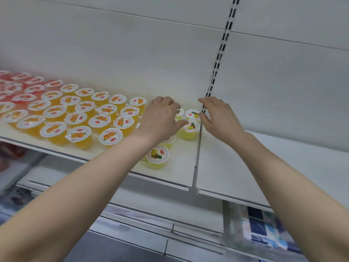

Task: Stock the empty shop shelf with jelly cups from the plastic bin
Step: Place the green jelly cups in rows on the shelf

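My left hand (160, 118) curls over yellow jelly cups (190, 129) on the shelf (179, 171); I cannot tell whether its grip holds one. My right hand (219, 118) is beside them, grip relaxed, holding nothing.

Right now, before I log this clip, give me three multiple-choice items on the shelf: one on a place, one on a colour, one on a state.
1. Where do the yellow jelly cups stand?
A. on the shelf below
B. right of the orange jelly cups
C. at the far left end
2. What colour are the cups at the far left?
A. green
B. red
C. blue
3. How do the orange jelly cups stand?
A. upside down
B. stacked in towers
C. upright, lids on top

1 B: they sit just right of the orange block.
2 B: the red jelly cups fill the left end.
3 C: every printed lid faces up.
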